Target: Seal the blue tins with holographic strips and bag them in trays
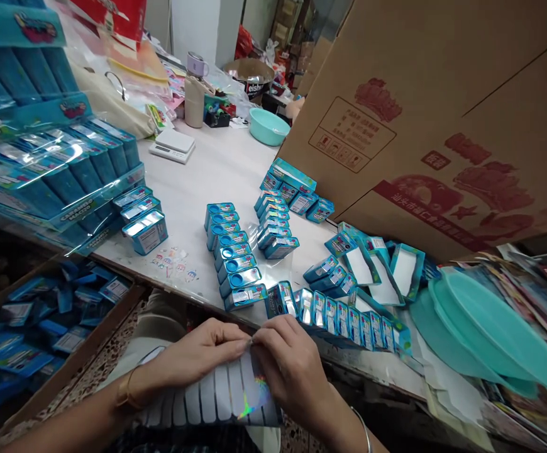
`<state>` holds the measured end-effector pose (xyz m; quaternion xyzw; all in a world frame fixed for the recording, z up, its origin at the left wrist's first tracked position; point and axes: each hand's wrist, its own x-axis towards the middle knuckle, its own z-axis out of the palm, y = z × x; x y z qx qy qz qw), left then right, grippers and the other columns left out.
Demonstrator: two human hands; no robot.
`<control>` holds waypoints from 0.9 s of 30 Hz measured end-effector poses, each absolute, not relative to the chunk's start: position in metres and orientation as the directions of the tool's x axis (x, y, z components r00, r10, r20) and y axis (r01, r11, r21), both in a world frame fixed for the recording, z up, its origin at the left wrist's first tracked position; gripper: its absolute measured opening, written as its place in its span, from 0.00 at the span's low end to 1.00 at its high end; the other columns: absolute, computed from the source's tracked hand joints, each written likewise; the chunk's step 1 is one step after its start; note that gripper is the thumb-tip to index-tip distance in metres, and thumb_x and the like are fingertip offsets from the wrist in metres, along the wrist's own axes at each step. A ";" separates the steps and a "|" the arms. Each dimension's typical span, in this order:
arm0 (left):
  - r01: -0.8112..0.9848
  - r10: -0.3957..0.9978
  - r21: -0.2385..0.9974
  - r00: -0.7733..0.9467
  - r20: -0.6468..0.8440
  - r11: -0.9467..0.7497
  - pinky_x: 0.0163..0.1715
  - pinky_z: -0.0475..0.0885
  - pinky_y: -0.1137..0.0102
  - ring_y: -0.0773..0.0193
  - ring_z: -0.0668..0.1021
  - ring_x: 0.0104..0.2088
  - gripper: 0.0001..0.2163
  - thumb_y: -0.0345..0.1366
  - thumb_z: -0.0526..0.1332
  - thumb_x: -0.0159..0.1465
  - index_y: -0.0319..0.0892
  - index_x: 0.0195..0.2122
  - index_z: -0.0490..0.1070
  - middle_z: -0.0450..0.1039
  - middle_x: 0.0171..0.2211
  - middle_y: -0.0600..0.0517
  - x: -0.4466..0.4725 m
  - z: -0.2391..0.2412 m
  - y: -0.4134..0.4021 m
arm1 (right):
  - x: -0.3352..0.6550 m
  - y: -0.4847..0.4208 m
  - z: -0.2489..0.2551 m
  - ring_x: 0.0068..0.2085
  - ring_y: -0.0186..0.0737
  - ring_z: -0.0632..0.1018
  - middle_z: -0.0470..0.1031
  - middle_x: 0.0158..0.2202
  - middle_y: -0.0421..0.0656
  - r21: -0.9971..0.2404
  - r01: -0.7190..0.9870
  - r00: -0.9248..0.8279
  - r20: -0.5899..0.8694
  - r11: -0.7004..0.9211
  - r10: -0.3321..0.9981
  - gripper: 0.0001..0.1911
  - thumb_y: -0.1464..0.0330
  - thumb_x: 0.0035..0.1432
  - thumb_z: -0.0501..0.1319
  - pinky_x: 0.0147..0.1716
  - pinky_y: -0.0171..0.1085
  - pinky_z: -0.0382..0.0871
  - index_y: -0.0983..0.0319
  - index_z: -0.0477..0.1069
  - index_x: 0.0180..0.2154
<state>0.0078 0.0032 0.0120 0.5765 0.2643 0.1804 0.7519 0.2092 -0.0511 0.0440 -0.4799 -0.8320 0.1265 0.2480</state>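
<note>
Both my hands meet low in the view over a sticker sheet (217, 396) lying on my lap, with white strips and a holographic shine. My left hand (198, 355) pinches the sheet's top edge with thumb and fingers closed. Fingertips touching the same spot, my right hand (292, 368) is also closed in a pinch on the sheet's top. Just beyond my hands, small blue boxes (236, 264) stand in rows on the white table (221, 170).
Stacked blue display packs (51, 163) fill the left. A cardboard tray of blue boxes (33, 327) sits lower left. A large cardboard box (443, 119) stands right, with teal plastic lids (485, 333) below it. A scale (173, 145), a tumbler (194, 91) and a teal bowl (268, 126) lie farther back.
</note>
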 end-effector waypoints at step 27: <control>-0.006 0.626 0.818 0.647 -0.435 0.575 0.26 0.61 0.71 0.66 0.67 0.24 0.14 0.46 0.66 0.55 0.39 0.26 0.76 0.70 0.22 0.54 0.014 0.000 0.011 | 0.215 -0.038 0.028 0.49 0.49 0.74 0.78 0.43 0.50 -0.181 0.706 -0.547 0.473 0.684 0.690 0.10 0.80 0.62 0.55 0.49 0.48 0.67 0.66 0.72 0.41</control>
